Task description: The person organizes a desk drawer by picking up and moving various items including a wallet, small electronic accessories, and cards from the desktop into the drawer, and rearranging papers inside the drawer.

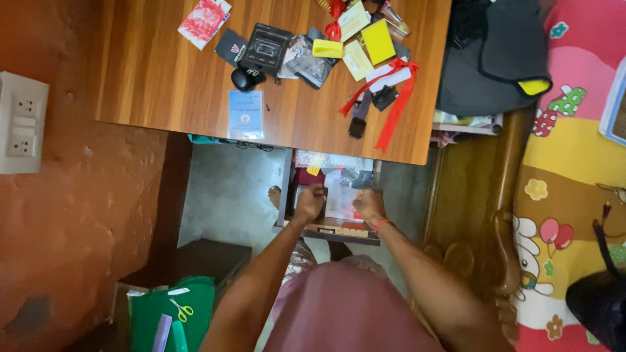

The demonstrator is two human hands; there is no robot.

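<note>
Below the wooden table (156,72), an open drawer (329,229) is filled with papers and small items. My left hand (310,201) is curled into a fist over the drawer's left part, and my right hand (369,203), with a red band at the wrist, is curled over its right part. Both seem to grip the drawer or something inside it; what is in the fingers is hidden. On the tabletop lie a red ribbon (395,98), yellow cards (378,40), a black box (264,45), a black round object (246,78) and a pale blue card (246,115).
An orange wall with a white socket panel (21,122) is at left. A green bag with scissors (175,313) lies at lower left. A wooden bed frame (502,215) with a bright patterned sheet (574,163) is at right, dark clothing (495,58) beside the table.
</note>
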